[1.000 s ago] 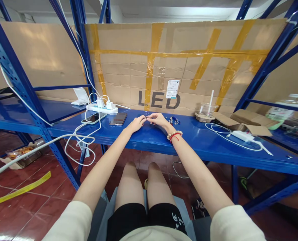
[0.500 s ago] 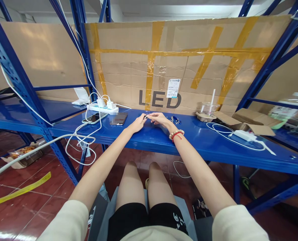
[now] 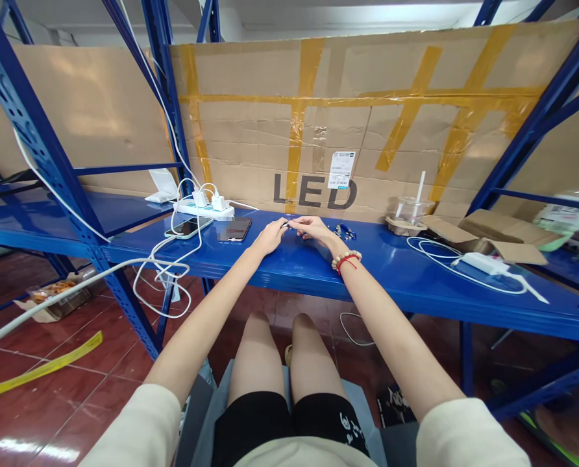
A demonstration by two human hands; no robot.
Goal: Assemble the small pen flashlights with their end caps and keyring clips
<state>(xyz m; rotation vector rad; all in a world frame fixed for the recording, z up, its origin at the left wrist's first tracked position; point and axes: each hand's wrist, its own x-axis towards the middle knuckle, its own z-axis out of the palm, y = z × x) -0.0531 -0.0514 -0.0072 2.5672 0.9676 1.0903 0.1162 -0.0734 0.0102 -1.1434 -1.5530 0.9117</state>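
Observation:
Over the blue shelf top [image 3: 289, 269], my left hand [image 3: 271, 236] and my right hand [image 3: 313, 230] meet at the fingertips. Between them is a small dark and silvery piece [image 3: 286, 225], mostly covered by the fingers and too small to name. The fingers of both hands are closed in a pinch around it. Just right of my right hand lies a small heap of blue and silvery metal pieces [image 3: 344, 231]. A beaded bracelet with a red string [image 3: 346, 261] circles my right wrist.
Left of my hands lie two phones, a dark one [image 3: 241, 229] and a light-edged one [image 3: 187, 227], by a white power strip [image 3: 204, 209] with tangled cables. To the right stand a plastic cup [image 3: 411, 209], a white adapter [image 3: 485, 262] and an opened carton [image 3: 504, 228]. A large cardboard panel [image 3: 250, 143] rises behind.
The view has shifted slightly, so the scene sits a little further right. Both hands stay together at the small piece, with only slight finger movement.

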